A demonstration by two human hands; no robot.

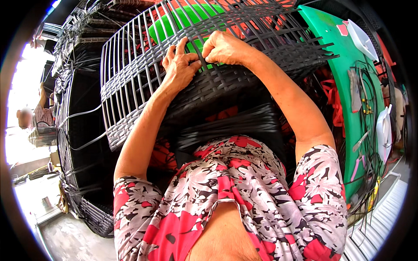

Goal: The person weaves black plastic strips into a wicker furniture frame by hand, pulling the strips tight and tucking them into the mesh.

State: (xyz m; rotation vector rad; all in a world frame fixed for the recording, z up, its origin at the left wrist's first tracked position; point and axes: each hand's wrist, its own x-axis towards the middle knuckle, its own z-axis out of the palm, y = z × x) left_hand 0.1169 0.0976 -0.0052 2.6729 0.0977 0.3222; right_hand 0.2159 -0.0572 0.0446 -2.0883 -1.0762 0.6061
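Note:
In front of me is a partly woven basket panel [150,61] of dark grey flat strips, with open upright ribs along its far side. My left hand [179,65] rests on the weave, its fingers apart and stretched over the ribs, its thumb toward my right hand. Just right of it, my right hand [224,48] is closed in a pinch at a dark weaving strip [201,55]; its fingertips are partly hidden. A bundle of black strips [230,126] lies across my lap beneath the panel.
Stacked dark woven baskets [72,108] stand at left. At right is a green board [344,82] with white trays [362,40] and loose black strips. A green round piece [163,30] shows behind the ribs. Two thin strips [87,112] stick out left from the panel.

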